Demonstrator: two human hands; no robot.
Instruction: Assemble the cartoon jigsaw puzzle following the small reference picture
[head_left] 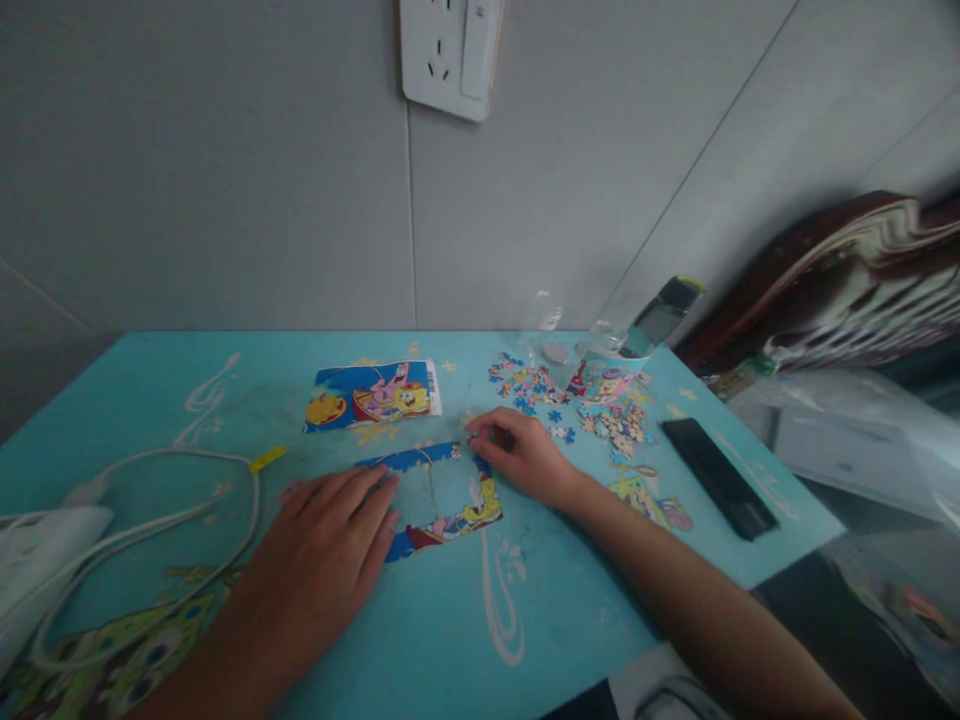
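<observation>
A partly assembled jigsaw puzzle [442,535] lies on the table, its border joined around a bare middle. My left hand [337,520] rests flat over its left side, fingers stretched out and covering that edge. At the puzzle's upper right corner my right hand [521,452] is closed in a pinch on a small puzzle piece, mostly hidden by the fingertips. Behind the puzzle is a printed picture card [375,392] with cartoon figures. Loose puzzle pieces [525,382] lie scattered beyond my right hand, and another heap of pieces [621,425] is farther right.
A printed cup [609,375] and a clear plastic bottle [547,325] stand at the back right. To the right lies a black phone-like slab [720,478]. White cables [255,500] and a white power strip [56,560] occupy the left. A wall [300,200] borders the table behind.
</observation>
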